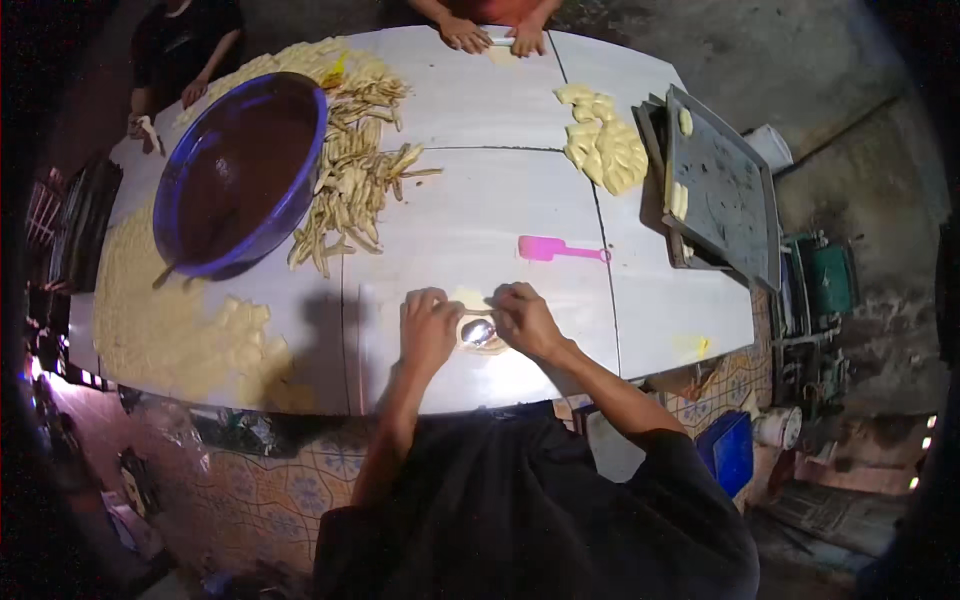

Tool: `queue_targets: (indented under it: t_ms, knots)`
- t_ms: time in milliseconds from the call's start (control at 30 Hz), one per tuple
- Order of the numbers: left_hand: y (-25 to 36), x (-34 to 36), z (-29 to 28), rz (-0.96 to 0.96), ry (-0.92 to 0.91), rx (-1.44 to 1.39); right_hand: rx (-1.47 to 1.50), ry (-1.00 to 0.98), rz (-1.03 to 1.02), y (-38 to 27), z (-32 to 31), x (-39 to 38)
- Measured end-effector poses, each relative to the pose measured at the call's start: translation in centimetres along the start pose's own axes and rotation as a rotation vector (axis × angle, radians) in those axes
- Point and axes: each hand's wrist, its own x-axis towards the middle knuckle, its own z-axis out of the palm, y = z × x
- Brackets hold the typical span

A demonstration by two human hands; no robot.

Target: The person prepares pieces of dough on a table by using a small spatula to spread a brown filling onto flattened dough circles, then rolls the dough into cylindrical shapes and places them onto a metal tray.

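At the near edge of the white table, my left hand (430,325) and my right hand (527,318) have their fingers closed on opposite sides of a small flat piece of dough (486,348). A dark shiny patch (477,332) with a bright glare lies in its middle; what it is I cannot make out clearly. The dough's far edge (473,296) shows pale between my fingertips. Farther away and slightly right, a pink plastic scoop (541,247) rests flat on the table.
A big blue basin (318,130) of brown filling stands left, beside piled dough strips (350,190) and flat dough pieces (150,330). Pale dough lumps (610,150) and metal trays (725,180) sit right. Across the table, a person's hands (495,38) press a roller; another person stands far left.
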Motion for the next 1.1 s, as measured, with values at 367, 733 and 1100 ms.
queue_targets:
  t_ms: [367,733,1100]
  knots:
    - [1.5,-4.3,-0.5,-0.032,0.047,0.001,0.04,-0.119,-0.082,-0.9,0.6,-3.2]
    - [1.8,-2.5,0.9,-0.014,0.216,-0.001,0.189,0.067,0.068,-1.1,1.7,-2.0]
    - [-1.0,-4.0,2.1,0.096,-0.091,0.006,-0.023,-0.07,-0.07,0.9,2.5,-2.5]
